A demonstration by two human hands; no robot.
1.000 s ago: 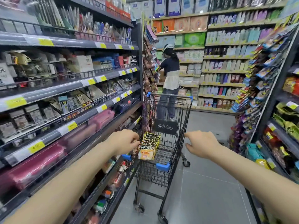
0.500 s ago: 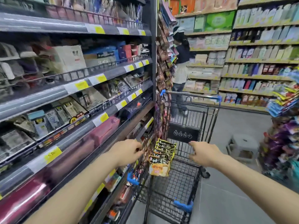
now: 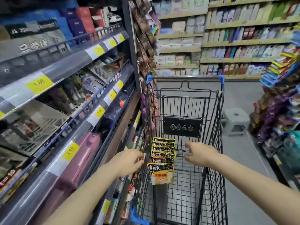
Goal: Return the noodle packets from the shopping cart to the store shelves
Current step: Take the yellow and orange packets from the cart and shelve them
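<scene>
A row of several yellow-and-black noodle packets (image 3: pixel 163 157) stands upright against the left wall inside the black wire shopping cart (image 3: pixel 214 159). My left hand (image 3: pixel 129 160) is just outside that left wall, fingers stretched toward the wire and the packets, holding nothing. My right hand (image 3: pixel 200 153) hovers over the cart's basket to the right of the packets, fingers spread and empty. The store shelves (image 3: pixel 68 65) on my left carry boxed and bagged goods behind yellow price tags.
The cart's blue-capped handle (image 3: pixel 185 77) is at its far end. A grey plastic stool (image 3: pixel 235 120) stands on the floor to the right. Hanging snack racks (image 3: pixel 279 98) crowd the right side. More stocked shelves (image 3: pixel 227 46) close the aisle ahead.
The cart and I have moved forward along the left shelves. Both hands have come off the cart's near rim, and the right hand has opened over the basket. The person ahead is out of view.
</scene>
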